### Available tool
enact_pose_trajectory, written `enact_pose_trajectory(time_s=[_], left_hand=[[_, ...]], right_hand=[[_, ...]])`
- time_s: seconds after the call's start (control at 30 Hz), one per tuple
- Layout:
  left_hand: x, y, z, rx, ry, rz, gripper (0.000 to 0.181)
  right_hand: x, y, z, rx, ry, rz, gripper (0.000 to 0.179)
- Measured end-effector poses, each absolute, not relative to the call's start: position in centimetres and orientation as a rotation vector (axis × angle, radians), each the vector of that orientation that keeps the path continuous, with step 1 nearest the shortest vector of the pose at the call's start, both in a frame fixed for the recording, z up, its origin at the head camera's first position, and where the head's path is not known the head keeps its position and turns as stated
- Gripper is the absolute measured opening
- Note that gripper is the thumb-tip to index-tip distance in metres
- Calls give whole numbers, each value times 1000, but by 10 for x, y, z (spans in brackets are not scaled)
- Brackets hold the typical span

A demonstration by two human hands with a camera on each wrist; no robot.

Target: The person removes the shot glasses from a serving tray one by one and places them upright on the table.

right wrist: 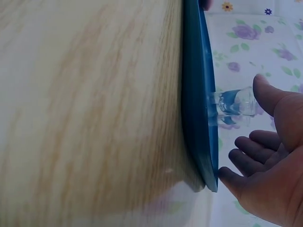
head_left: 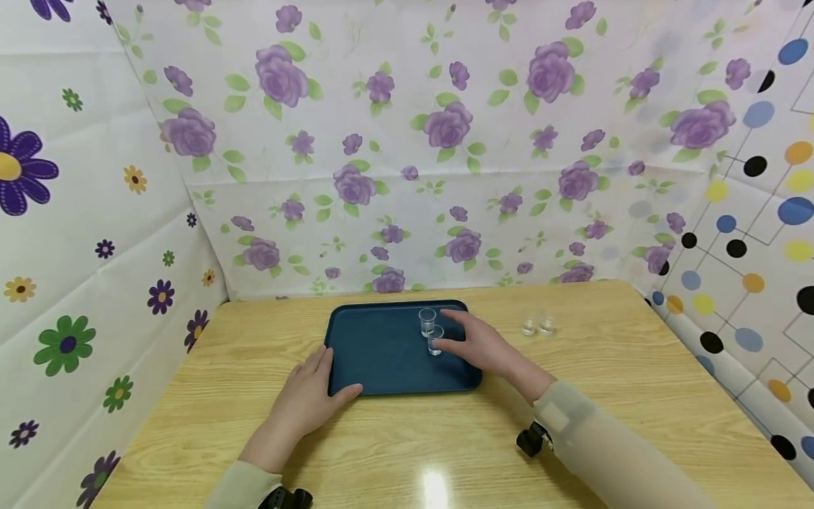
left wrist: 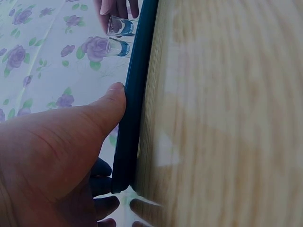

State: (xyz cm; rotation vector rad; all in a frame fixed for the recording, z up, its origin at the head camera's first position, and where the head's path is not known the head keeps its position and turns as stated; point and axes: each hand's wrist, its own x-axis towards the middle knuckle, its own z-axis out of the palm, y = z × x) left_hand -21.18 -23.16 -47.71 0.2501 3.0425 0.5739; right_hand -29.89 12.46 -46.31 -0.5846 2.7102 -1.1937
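Observation:
A dark blue tray [head_left: 381, 353] lies on the wooden table. Two small clear shot glasses stand upright on its right half, a nearer glass [head_left: 435, 342] and a farther glass [head_left: 427, 322]. My left hand [head_left: 305, 396] rests at the tray's front left corner, fingers along the left side and thumb on the front rim [left wrist: 124, 123]. Over the tray's right side, my right hand [head_left: 480, 344] is spread around the glasses. In the right wrist view its thumb [right wrist: 265, 92] is by the rim of a glass [right wrist: 234, 101]; the other fingers hang loosely bent, apart from the glass.
Two more shot glasses, one [head_left: 528, 325] beside another [head_left: 547, 325], stand on the table [head_left: 604, 367] to the right of the tray. Floral cloth [head_left: 407, 141] hangs behind the table, with patterned cloths at both sides.

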Motion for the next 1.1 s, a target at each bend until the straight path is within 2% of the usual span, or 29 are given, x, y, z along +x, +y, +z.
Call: enact_pose_trajectory(time_s=[0.47,1.1], left_hand=[[-207,-229,-472,259,3043,586,106],[-209,-230,-474,262,3048,584,106]], right_hand=[[-299,117,-468,-534,2724,-1236,59],[-300,109,-469,-528,2722,-1269,47]])
